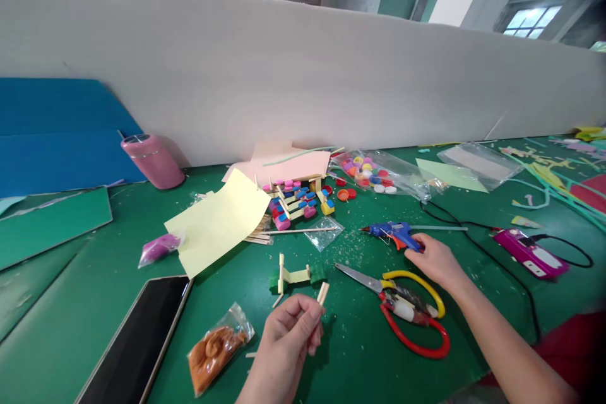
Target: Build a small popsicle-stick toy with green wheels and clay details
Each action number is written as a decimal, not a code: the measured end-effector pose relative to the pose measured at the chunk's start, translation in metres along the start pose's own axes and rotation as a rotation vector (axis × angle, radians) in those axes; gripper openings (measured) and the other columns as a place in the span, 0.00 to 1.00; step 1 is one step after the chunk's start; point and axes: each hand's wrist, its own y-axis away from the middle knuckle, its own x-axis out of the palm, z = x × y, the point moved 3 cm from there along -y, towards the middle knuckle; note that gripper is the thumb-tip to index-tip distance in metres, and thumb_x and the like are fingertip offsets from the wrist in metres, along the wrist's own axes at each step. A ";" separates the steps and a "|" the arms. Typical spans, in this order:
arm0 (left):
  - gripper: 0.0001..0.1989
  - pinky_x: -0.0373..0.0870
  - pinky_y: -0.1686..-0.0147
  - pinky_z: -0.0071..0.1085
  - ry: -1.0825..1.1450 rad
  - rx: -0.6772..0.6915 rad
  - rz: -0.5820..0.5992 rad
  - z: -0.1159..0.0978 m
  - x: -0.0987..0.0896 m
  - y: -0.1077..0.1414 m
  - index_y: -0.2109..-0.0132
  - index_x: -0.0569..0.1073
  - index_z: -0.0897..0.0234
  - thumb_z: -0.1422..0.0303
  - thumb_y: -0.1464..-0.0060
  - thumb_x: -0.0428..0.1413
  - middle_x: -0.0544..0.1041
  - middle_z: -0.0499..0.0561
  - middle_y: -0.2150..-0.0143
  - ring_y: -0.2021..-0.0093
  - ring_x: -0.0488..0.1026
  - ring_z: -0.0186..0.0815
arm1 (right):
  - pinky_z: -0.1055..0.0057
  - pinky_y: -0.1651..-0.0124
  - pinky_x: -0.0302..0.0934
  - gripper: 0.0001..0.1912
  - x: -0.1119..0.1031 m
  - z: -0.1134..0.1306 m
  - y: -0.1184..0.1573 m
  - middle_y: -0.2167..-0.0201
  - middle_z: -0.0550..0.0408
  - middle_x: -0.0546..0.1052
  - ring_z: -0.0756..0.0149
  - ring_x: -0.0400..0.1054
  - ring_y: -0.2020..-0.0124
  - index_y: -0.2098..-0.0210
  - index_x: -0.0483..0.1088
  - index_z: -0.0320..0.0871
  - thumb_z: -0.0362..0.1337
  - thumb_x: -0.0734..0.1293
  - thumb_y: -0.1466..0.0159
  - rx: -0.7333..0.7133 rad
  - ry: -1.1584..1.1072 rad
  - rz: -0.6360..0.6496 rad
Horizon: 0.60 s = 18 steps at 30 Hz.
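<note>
- Green work surface (360,369), scattered with craft pieces, in front of a long white partition (284,76); bare concrete columns and windows show beyond it.
- Left hand (292,334), at bottom centre: thumb and fingers pinch small pale sticks (323,293), their ends poking out past the fingertips, up and slightly right. The wrist comes in from the lower edge.
- Right hand (439,263): its forearm slants in from the lower right corner. The fingers are closed round the handle of a blue glue gun (391,231), whose nozzle points left, towards the middle of the surface. Whether the trigger is pressed, I cannot tell.
- A small pale frame with green blocks (297,276) sits just beyond the left hand.
- Open scissors (387,286) with yellow and red handles lie between the hands, nearer the right forearm.
- Farther back, brightly coloured block pieces (296,202) crowd beside a sheet of yellow paper (222,221).
- For good handling, I would judge: leave enough stick clear of the fingertips, hold it steady, and bring the nozzle over the scissor blades without letting it face the left fingers. A light trigger squeeze should avoid excess glue.
</note>
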 end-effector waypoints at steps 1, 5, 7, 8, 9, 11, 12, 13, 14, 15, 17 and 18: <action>0.11 0.48 0.79 0.24 0.018 0.002 -0.002 0.000 -0.001 -0.001 0.75 0.69 0.67 0.65 0.54 0.61 0.63 0.42 0.85 0.81 0.55 0.26 | 0.67 0.73 0.55 0.05 -0.003 0.002 0.002 0.82 0.57 0.70 0.61 0.65 0.78 0.75 0.69 0.44 0.36 0.66 0.54 0.014 -0.042 0.032; 0.09 0.50 0.78 0.25 0.075 0.008 0.015 0.003 -0.004 -0.007 0.74 0.70 0.67 0.66 0.52 0.59 0.64 0.43 0.84 0.81 0.55 0.26 | 0.68 0.73 0.60 0.11 -0.014 0.018 0.024 0.77 0.55 0.73 0.61 0.69 0.74 0.67 0.69 0.43 0.41 0.62 0.47 0.036 -0.285 0.196; 0.09 0.52 0.76 0.26 0.105 0.015 0.032 0.004 -0.006 -0.009 0.74 0.70 0.67 0.67 0.49 0.57 0.65 0.43 0.84 0.80 0.55 0.26 | 0.68 0.73 0.61 0.15 -0.015 0.030 0.042 0.74 0.53 0.74 0.63 0.69 0.74 0.61 0.67 0.43 0.44 0.61 0.44 0.041 -0.457 0.319; 0.09 0.53 0.75 0.26 0.120 0.018 0.040 0.005 -0.006 -0.010 0.73 0.70 0.67 0.68 0.48 0.56 0.65 0.44 0.83 0.80 0.56 0.27 | 0.69 0.75 0.60 0.15 -0.014 0.037 0.053 0.76 0.54 0.73 0.63 0.67 0.76 0.60 0.67 0.43 0.44 0.61 0.44 0.060 -0.634 0.431; 0.09 0.54 0.74 0.26 0.136 0.018 0.047 0.005 -0.007 -0.010 0.73 0.70 0.66 0.68 0.47 0.55 0.65 0.44 0.83 0.79 0.56 0.27 | 0.69 0.77 0.58 0.15 -0.012 0.044 0.064 0.79 0.55 0.71 0.65 0.65 0.78 0.60 0.67 0.44 0.46 0.61 0.43 0.082 -0.763 0.522; 0.09 0.55 0.73 0.27 0.167 0.006 0.057 0.007 -0.008 -0.010 0.73 0.70 0.66 0.68 0.46 0.54 0.66 0.44 0.83 0.79 0.58 0.28 | 0.70 0.78 0.55 0.15 -0.010 0.057 0.083 0.82 0.57 0.69 0.67 0.61 0.82 0.61 0.68 0.44 0.47 0.62 0.42 0.062 -0.875 0.607; 0.09 0.56 0.72 0.27 0.181 0.000 0.058 0.007 -0.009 -0.009 0.73 0.69 0.66 0.69 0.46 0.54 0.66 0.44 0.83 0.78 0.58 0.28 | 0.69 0.76 0.55 0.14 -0.009 0.063 0.090 0.83 0.58 0.68 0.68 0.59 0.82 0.61 0.67 0.44 0.46 0.63 0.42 0.020 -0.877 0.588; 0.09 0.56 0.71 0.27 0.192 -0.003 0.053 0.007 -0.009 -0.009 0.73 0.69 0.66 0.69 0.46 0.54 0.66 0.44 0.83 0.78 0.58 0.28 | 0.69 0.75 0.55 0.13 -0.008 0.067 0.097 0.83 0.59 0.67 0.69 0.58 0.82 0.61 0.67 0.45 0.45 0.64 0.41 -0.019 -0.853 0.559; 0.09 0.56 0.71 0.27 0.202 -0.006 0.050 0.008 -0.010 -0.008 0.73 0.69 0.66 0.69 0.45 0.54 0.66 0.44 0.83 0.78 0.59 0.28 | 0.69 0.74 0.55 0.11 -0.007 0.071 0.102 0.84 0.60 0.66 0.68 0.58 0.81 0.63 0.67 0.45 0.45 0.64 0.41 -0.049 -0.818 0.518; 0.09 0.57 0.70 0.28 0.209 -0.008 0.047 0.008 -0.011 -0.007 0.73 0.69 0.66 0.70 0.45 0.53 0.66 0.45 0.83 0.78 0.59 0.28 | 0.70 0.74 0.56 0.08 -0.005 0.073 0.107 0.83 0.60 0.66 0.68 0.58 0.80 0.67 0.66 0.46 0.44 0.65 0.41 -0.065 -0.777 0.480; 0.10 0.57 0.70 0.28 0.220 -0.010 0.044 0.008 -0.013 -0.006 0.73 0.70 0.66 0.70 0.45 0.53 0.66 0.45 0.83 0.77 0.59 0.28 | 0.70 0.74 0.57 0.09 -0.001 0.073 0.116 0.82 0.60 0.66 0.68 0.60 0.79 0.72 0.64 0.47 0.43 0.65 0.41 -0.050 -0.701 0.434; 0.10 0.57 0.70 0.28 0.226 -0.012 0.045 0.009 -0.014 -0.006 0.73 0.70 0.66 0.71 0.45 0.52 0.66 0.45 0.83 0.78 0.59 0.28 | 0.70 0.74 0.57 0.09 0.002 0.073 0.119 0.82 0.60 0.66 0.67 0.60 0.79 0.73 0.63 0.47 0.43 0.65 0.41 -0.034 -0.676 0.431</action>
